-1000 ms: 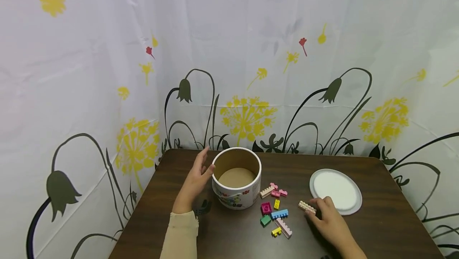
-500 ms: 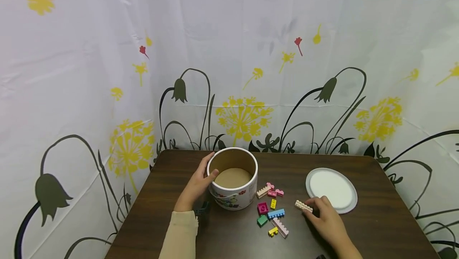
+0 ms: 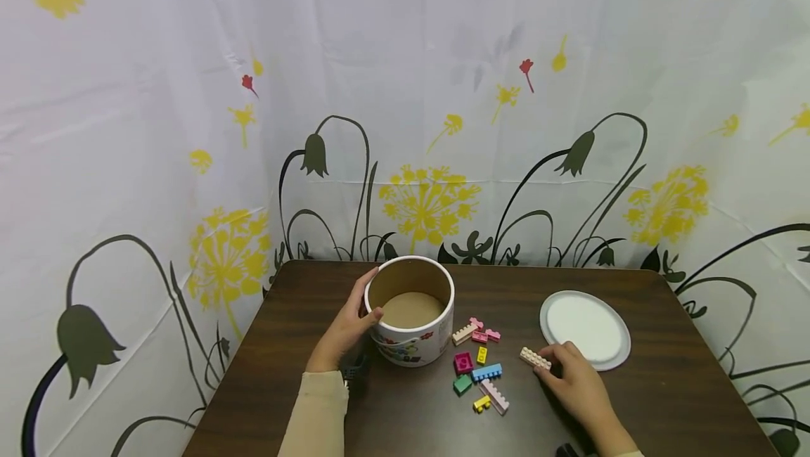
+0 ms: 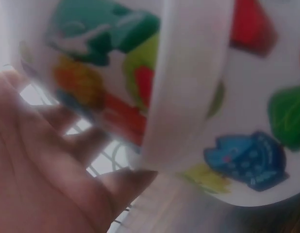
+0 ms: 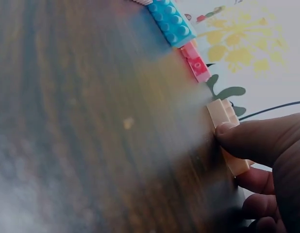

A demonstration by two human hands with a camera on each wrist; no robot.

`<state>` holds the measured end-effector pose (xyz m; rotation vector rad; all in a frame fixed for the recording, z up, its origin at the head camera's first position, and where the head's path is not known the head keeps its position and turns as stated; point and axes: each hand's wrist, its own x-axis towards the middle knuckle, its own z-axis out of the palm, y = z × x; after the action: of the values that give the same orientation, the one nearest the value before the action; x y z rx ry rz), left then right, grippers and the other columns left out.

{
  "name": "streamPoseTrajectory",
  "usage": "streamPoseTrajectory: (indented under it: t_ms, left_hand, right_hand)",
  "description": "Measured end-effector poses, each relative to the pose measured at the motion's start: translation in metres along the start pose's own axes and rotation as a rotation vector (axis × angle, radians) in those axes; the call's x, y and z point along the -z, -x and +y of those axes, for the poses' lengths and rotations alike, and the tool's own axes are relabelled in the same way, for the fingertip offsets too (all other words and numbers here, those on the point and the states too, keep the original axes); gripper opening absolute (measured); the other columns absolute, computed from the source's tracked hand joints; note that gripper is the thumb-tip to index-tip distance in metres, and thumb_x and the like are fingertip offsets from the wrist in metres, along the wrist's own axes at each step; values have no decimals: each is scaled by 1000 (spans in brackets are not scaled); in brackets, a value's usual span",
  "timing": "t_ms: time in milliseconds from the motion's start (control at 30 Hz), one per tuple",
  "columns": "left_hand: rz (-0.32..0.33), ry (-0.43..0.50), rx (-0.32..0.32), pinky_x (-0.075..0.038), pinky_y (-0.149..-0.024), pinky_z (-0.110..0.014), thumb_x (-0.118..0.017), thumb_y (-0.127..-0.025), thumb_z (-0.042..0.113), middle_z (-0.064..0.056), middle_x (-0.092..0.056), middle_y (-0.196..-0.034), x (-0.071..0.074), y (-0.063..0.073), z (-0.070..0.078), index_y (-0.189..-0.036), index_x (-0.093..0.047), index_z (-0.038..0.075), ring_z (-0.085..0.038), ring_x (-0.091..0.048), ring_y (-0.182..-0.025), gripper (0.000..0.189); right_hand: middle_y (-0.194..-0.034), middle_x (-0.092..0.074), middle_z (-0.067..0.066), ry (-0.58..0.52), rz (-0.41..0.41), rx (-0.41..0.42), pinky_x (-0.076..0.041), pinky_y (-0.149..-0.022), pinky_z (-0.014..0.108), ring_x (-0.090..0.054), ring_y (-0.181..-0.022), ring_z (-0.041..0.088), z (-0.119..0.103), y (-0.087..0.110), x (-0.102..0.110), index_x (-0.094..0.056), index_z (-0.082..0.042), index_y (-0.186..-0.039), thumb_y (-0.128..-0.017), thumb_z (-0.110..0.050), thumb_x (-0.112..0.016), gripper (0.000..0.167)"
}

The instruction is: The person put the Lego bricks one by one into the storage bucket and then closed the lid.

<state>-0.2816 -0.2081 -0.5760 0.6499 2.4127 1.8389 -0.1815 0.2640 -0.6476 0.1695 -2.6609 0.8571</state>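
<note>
A white round bucket point(image 3: 410, 344) with printed pictures and a bare tan inside stands on the table's left half. My left hand point(image 3: 344, 330) holds it at the left side, with fingers along the outer wall and the thumb by the front rim. Up close in the left wrist view, the bucket's white handle point(image 4: 191, 87) crosses its wall near the thumb. My right hand point(image 3: 579, 383) pinches a beige toy building brick point(image 3: 534, 358) between thumb and fingers, low over the table. In the right wrist view the thumb point(image 5: 232, 133) lies across the brick's side.
Several loose building bricks lie between the hands, including a blue brick point(image 3: 486, 372), a green one point(image 3: 463, 384) and a magenta one point(image 3: 463, 363). A white round lid point(image 3: 585, 327) lies behind my right hand. The dark wooden table point(image 3: 506, 285) ends at a flowered curtain point(image 3: 443, 91).
My left hand has moved in from beside the bucket and now holds its side. My right hand keeps the beige brick at nearly the same spot. The head view has shifted slightly.
</note>
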Motion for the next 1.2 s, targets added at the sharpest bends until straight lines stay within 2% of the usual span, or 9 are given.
streamPoseTrajectory:
  t_ms: [67, 133, 300, 500, 667, 767, 900, 1067, 1200]
  left_hand:
    - [-10, 4, -2, -36, -119, -70, -73, -100, 55, -19, -31, -175, -1, -1, -2, -173, -24, 29, -49, -43, -152, 92]
    - [-4, 6, 4, -35, -120, -71, -75, -100, 51, -17, -32, -175, -1, -1, -4, -173, -24, 30, -47, -42, -153, 92]
    - [26, 32, 62, -35, -121, -68, -77, -99, 35, -11, -32, -175, -4, -3, -2, -171, -26, 37, -45, -41, -155, 88]
    - [27, 48, 116, -40, -119, -61, -76, -99, 36, -12, -34, -173, -7, -3, 3, -169, -26, 40, -46, -44, -152, 86]
    - [34, 42, 150, -40, -120, -62, -76, -98, 41, -11, -34, -173, -6, -1, 6, -168, -27, 42, -45, -44, -152, 86]
    - [31, 34, 165, -39, -120, -64, -76, -98, 42, -12, -34, -173, -6, 0, 6, -169, -26, 41, -45, -43, -153, 87]
    - [34, 32, 161, -40, -120, -63, -75, -99, 39, -12, -34, -173, -6, -1, 6, -169, -26, 42, -46, -44, -152, 86]
    - [46, 38, 165, -41, -119, -62, -74, -99, 34, -12, -36, -172, -6, -4, 3, -168, -27, 43, -46, -45, -151, 83]
    - [50, 29, 167, -42, -118, -60, -74, -99, 34, -13, -37, -171, -6, -3, 0, -168, -27, 42, -45, -47, -150, 83]
  right_hand:
    - [-87, -53, -11, -9, 1, -7, -38, -64, 27, -43, -72, 0, 0, 0, 1, -76, -26, -102, -83, -20, -94, 27]
    - [-86, -54, -10, -24, 0, -10, -37, -63, 26, -41, -71, 0, 0, 0, 1, -76, -26, -102, -84, -20, -93, 26]
    - [-87, -56, -7, -70, 15, -12, -37, -62, 25, -41, -71, 1, 1, -2, 5, -76, -24, -102, -86, -17, -92, 23]
    - [-90, -57, -4, -162, -6, -86, -42, -62, 25, -46, -71, 2, 1, -4, 7, -76, -19, -106, -89, -16, -88, 21]
    - [-93, -59, -1, -223, -4, -145, -43, -64, 25, -47, -72, 4, -3, -5, 5, -77, -17, -107, -92, -19, -87, 18]
    - [-93, -58, 0, -255, 27, -154, -44, -64, 25, -48, -71, 4, -4, -4, 2, -76, -16, -106, -92, -18, -86, 17]
    - [-93, -58, -1, -246, 60, -145, -45, -64, 24, -49, -74, 5, -7, -9, -5, -76, -15, -107, -92, -16, -87, 18]
    - [-96, -59, -1, -277, 52, -115, -46, -63, 25, -50, -77, 9, -38, -30, -4, -74, -16, -113, -95, -20, -85, 22]
    - [-100, -58, 2, -400, 36, -100, -47, -65, 24, -52, -82, 13, -80, -55, 0, -73, -17, -119, -99, -25, -81, 22]
